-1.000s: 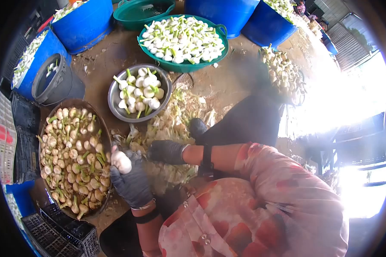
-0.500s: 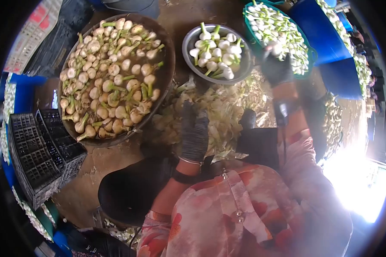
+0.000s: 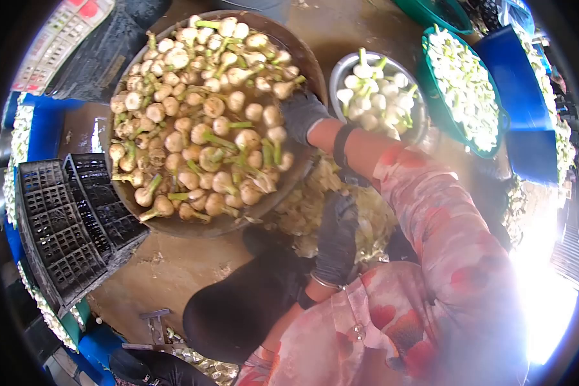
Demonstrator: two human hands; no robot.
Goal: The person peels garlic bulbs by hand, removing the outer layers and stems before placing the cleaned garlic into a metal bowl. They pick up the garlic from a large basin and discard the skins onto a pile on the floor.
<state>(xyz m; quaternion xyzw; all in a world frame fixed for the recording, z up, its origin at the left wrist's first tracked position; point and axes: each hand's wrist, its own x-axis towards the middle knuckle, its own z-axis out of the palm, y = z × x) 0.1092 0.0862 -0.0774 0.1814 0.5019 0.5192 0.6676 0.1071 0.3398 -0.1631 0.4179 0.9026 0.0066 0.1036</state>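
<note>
Closest to me, my left hand [image 3: 338, 235] in its dark glove lies palm down on the heap of pale peelings [image 3: 302, 209] between my knees. Its fingers are stretched out loosely and I see nothing held in it.

My right arm in the flowered sleeve reaches across and over it to the big round tray [image 3: 193, 226]. My gloved right hand [image 3: 301, 114] sits at the tray's near rim, touching the unpeeled garlic bulbs [image 3: 199, 135] piled there with their green stalks. The fingers are bent in among the bulbs, but I cannot tell whether they have closed on one.

To the left of the tray, black plastic crates [image 3: 71, 225] stand on the dirt floor.

Just beyond my right wrist is a steel bowl [image 3: 336, 71] filled with clean white peeled bulbs [image 3: 376, 96]. Beside it on the right is a green basket [image 3: 433, 90] heaped with more white bulbs, and past that a blue tub [image 3: 527, 148]
</note>
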